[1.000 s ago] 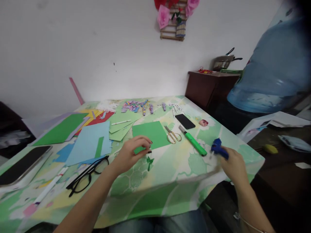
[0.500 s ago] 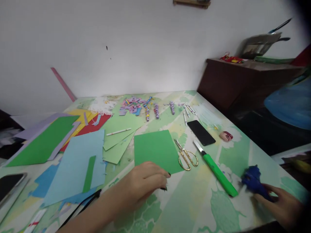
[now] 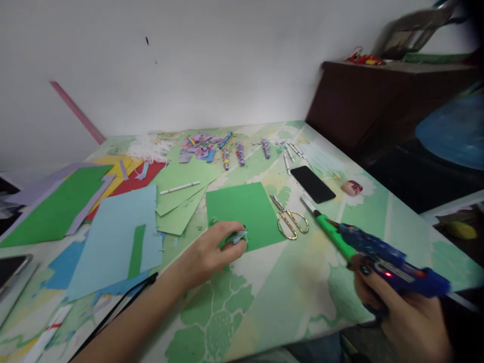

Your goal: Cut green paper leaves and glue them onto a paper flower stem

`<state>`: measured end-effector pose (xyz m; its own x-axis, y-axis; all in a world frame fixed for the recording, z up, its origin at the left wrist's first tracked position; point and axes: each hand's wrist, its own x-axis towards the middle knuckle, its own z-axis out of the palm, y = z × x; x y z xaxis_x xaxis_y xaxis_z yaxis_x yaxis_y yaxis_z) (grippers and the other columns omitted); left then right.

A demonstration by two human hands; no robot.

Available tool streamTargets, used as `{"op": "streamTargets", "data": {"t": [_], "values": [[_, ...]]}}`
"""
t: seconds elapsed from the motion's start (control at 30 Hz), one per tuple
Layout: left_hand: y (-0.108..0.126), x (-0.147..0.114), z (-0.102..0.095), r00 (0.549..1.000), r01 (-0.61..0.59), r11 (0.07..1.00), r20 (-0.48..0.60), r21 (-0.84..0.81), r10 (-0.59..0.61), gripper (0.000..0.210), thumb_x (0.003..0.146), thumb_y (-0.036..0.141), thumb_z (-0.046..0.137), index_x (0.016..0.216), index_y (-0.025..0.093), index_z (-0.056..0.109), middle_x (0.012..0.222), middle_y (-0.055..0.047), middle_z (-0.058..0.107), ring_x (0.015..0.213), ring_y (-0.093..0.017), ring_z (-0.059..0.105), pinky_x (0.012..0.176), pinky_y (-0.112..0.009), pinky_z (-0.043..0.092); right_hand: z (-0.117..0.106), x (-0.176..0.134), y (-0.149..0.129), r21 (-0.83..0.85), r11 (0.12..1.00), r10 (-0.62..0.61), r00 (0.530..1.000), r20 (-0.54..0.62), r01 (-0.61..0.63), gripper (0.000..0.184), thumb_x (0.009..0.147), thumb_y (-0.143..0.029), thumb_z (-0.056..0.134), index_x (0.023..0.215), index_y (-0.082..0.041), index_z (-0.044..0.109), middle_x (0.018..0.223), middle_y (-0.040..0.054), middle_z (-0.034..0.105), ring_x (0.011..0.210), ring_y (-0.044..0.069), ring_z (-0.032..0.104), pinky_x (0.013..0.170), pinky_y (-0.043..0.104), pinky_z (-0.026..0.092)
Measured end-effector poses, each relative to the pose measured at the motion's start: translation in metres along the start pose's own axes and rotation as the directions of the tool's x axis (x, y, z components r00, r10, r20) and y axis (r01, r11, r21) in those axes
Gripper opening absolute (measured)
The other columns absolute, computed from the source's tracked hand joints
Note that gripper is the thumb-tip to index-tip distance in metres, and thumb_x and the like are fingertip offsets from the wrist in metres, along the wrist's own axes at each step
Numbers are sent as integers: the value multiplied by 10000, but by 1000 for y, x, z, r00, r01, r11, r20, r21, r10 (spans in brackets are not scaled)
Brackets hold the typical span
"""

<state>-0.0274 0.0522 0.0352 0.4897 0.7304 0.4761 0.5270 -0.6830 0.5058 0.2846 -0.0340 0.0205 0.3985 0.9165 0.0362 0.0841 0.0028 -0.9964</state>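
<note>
My right hand (image 3: 404,307) grips a blue glue gun (image 3: 393,257) with a small red light glowing on its side. The nozzle points left, over a long green tool with a silver tip (image 3: 333,234). Over the lower edge of a green paper sheet (image 3: 242,206), the fingers of my left hand (image 3: 215,247) are closed on a small light-blue paper piece (image 3: 239,237), partly hidden by them. Gold-handled scissors (image 3: 289,219) lie open beside the sheet.
Light-blue paper (image 3: 117,227) and other coloured sheets cover the left side. Paper scraps (image 3: 198,146) and patterned paper rolls (image 3: 241,154) sit at the back. A black phone (image 3: 313,184) and a pinkish-red object (image 3: 352,187) lie right. A dark cabinet (image 3: 363,101) stands beyond.
The glue gun has been lifted from the table's right edge and turned to point left. My left hand has turned so the light-blue paper piece shows. The view has tilted down.
</note>
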Motion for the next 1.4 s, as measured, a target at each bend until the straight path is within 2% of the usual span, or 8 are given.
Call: {"op": "streamTargets", "data": {"t": [0.17, 0.33, 0.43, 0.57, 0.7, 0.9, 1.17, 1.4], "values": [[3, -10, 2, 966, -167, 985, -193, 44, 172, 283, 805, 89, 588, 1071, 175, 553, 927, -77, 684, 864, -172, 658, 749, -292, 549, 52, -20, -1, 172, 965, 146, 947, 285, -200, 249, 771, -369, 682, 857, -142, 624, 506, -24, 484, 415, 72, 406, 387, 201, 304], [3, -14, 5, 909, -271, 959, -304, 89, 285, 359, 739, -16, 623, 1023, 198, 573, 956, -78, 680, 932, -196, 668, 764, -323, 577, 74, -37, -17, 230, 940, 165, 926, 340, -252, 256, 763, -382, 682, 801, -138, 615, 467, -21, 501, 416, 90, 450, 390, 205, 357], [4, -14, 5, 885, -318, 938, -312, 139, 346, 378, 717, -46, 636, 1002, 195, 578, 977, -90, 674, 926, -207, 672, 775, -348, 585, 77, -44, -23, 235, 930, 189, 915, 358, -284, 252, 751, -381, 689, 784, -148, 598, 483, -11, 537, 426, 102, 485, 387, 205, 391], [8, -14, 2, 859, -418, 880, -215, 227, 464, 327, 730, -44, 628, 967, 179, 597, 963, -93, 672, 927, -223, 674, 796, -369, 584, 73, -48, -19, 156, 952, 197, 915, 354, -265, 262, 731, -365, 707, 854, -157, 604, 553, -11, 561, 481, 115, 529, 438, 220, 457], [9, -16, 3, 893, -359, 918, -224, 171, 391, 293, 769, -12, 603, 1000, 169, 582, 1008, -116, 663, 916, -205, 674, 779, -346, 588, 66, -46, -16, -35, 993, 114, 899, 424, -109, 208, 756, -357, 678, 794, -159, 625, 593, 11, 573, 522, 135, 533, 471, 245, 468], [7, -14, 5, 760, -521, 757, -189, 393, 621, 215, 724, -34, 637, 873, 121, 619, 873, -77, 638, 922, -233, 669, 764, -354, 595, 63, -44, -27, -170, 981, -13, 916, 402, 89, 148, 759, -319, 672, 755, -174, 644, 699, 34, 631, 672, 173, 575, 593, 259, 494], [8, -14, 7, 764, -512, 769, -205, 383, 612, 229, 713, -39, 646, 879, 114, 614, 857, -73, 605, 907, -239, 663, 751, -370, 595, 64, -44, -30, -140, 990, 35, 929, 369, 19, 135, 735, -310, 700, 800, -196, 667, 754, 51, 647, 728, 203, 583, 636, 288, 511], [11, -10, 6, 761, -508, 744, -178, 434, 623, 191, 734, -18, 637, 867, 118, 621, 815, -68, 615, 859, -226, 670, 704, -348, 595, 66, -42, -28, -210, 976, 42, 913, 406, 48, 111, 764, -301, 669, 781, -192, 658, 806, 53, 652, 745, 195, 590, 671, 296, 513]]}}
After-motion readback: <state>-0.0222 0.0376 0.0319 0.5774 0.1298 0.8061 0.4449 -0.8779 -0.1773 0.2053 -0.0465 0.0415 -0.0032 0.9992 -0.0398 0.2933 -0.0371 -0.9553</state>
